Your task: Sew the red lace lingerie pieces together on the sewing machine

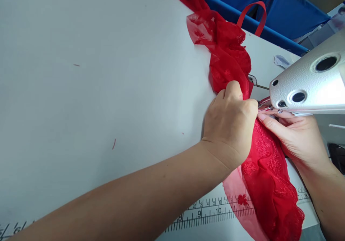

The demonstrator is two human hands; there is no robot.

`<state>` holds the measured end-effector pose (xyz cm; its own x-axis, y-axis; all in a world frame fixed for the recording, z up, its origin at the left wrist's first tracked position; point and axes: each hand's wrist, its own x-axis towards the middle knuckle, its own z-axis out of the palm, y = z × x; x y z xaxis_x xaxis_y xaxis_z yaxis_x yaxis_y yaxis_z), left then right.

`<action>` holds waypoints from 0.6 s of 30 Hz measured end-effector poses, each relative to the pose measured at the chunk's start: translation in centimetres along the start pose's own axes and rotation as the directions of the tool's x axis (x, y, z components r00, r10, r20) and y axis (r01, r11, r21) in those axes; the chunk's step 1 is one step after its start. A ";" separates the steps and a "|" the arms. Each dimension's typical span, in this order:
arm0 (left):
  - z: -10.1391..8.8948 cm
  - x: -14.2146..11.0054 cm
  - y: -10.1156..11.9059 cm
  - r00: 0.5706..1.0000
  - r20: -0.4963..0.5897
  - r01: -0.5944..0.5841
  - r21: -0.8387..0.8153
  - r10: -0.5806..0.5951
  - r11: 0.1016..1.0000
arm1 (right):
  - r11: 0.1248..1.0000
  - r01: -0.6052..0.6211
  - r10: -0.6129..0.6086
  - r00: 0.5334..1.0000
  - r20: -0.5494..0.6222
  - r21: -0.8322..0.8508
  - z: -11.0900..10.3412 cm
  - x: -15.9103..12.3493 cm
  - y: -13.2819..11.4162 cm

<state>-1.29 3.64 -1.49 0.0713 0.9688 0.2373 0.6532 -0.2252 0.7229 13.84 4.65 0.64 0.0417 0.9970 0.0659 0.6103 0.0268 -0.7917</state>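
A long piece of red lace fabric (269, 176), partly sheer, runs from the top of the view past the sewing machine (304, 79) to the bottom right. My left hand (231, 118) is closed on the fabric just left of the needle area, its fingertips hidden beneath the knuckles. On the near side, my right hand (296, 133) pinches the lace edge between thumb and fingers, close under the machine head. The needle and presser foot are mostly hidden by my hands and the head.
The white table (94, 90) carries a printed ruler scale (207, 212) along its near edge and a few red thread scraps. Behind the table hangs a blue cloth bin (293, 14). A red strap (250, 9) loops over its edge, and a crumpled white scrap (281, 61) lies near the machine.
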 end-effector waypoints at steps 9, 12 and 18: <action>0.1 -0.1 0.0 0.999 -0.030 -0.026 0.021 0.027 0.999 | 1.000 -0.013 0.013 1.000 -0.004 0.003 -0.2 0.0 -0.1; 0.2 -0.1 0.0 0.999 -0.026 -0.028 0.026 0.028 0.999 | 1.000 -0.024 0.024 1.000 0.004 0.005 -0.2 -0.1 -0.1; 0.0 -0.1 0.0 0.999 -0.020 -0.030 0.024 0.031 0.999 | 0.998 -0.069 0.069 0.997 -0.027 -0.008 -0.5 0.0 0.1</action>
<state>-1.23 3.57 -1.51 0.0764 0.9593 0.2720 0.6684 -0.2517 0.6999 14.28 4.64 0.87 0.1050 0.9941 0.0278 0.6126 -0.0426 -0.7893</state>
